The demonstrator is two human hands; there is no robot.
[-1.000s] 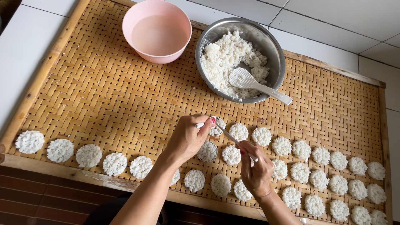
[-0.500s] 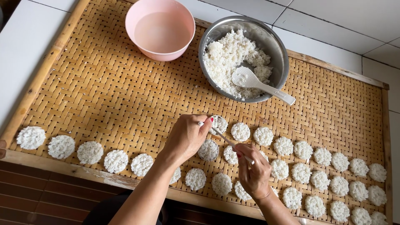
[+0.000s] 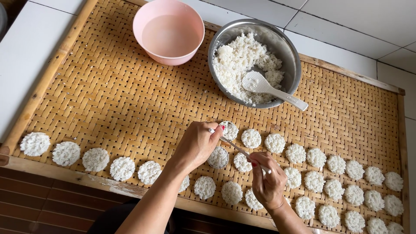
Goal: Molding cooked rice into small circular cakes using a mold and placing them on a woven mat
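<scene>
A thin metal spoon is pinched in the right hand, lower middle of the frame, its tip reaching up-left to a small round metal ring mould packed with rice. The mould is gripped by the left hand's fingertips. Flat, grainy rice discs are laid in rows along the bottom edge of a woven bamboo tray. Up top, a steel bowl of clumpy cooked rice with a white plastic paddle is seen beside a smooth pink plastic bowl.
</scene>
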